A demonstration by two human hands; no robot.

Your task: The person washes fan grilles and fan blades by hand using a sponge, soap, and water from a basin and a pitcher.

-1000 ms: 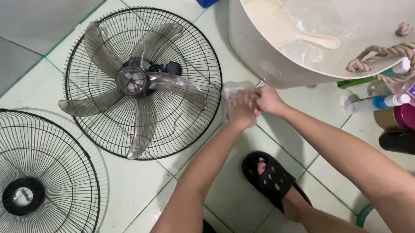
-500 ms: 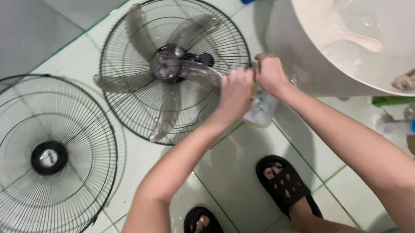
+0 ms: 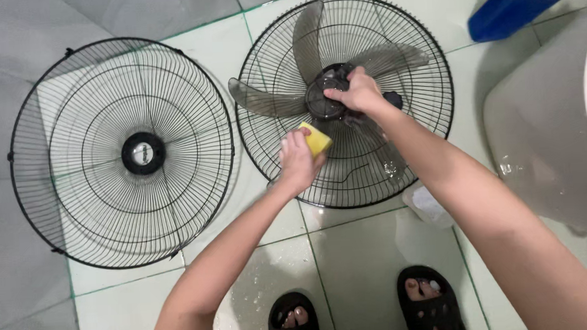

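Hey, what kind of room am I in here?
Probably a bathroom or wash area at home: a wet tiled floor, a large white tub, and rubber sandals. Your left hand holds a yellow sponge; your right hand grips the fan blade hub.

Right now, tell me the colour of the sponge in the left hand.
Yellow. The sponge, gripped by the left hand, shows best in the head view.

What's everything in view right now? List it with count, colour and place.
fan grille: 1, black, on floor, left
second grille: 1, black, centre, under blade
fan blade: 1, smoky translucent, on second grille
sponge: 1, yellow, in left hand
clear container: 1, floor by right forearm
blue object: 1, top right
tub: 1, white, right edge
sandals: 2, black, bottom
left hand: grip on sponge
right hand: on blade hub
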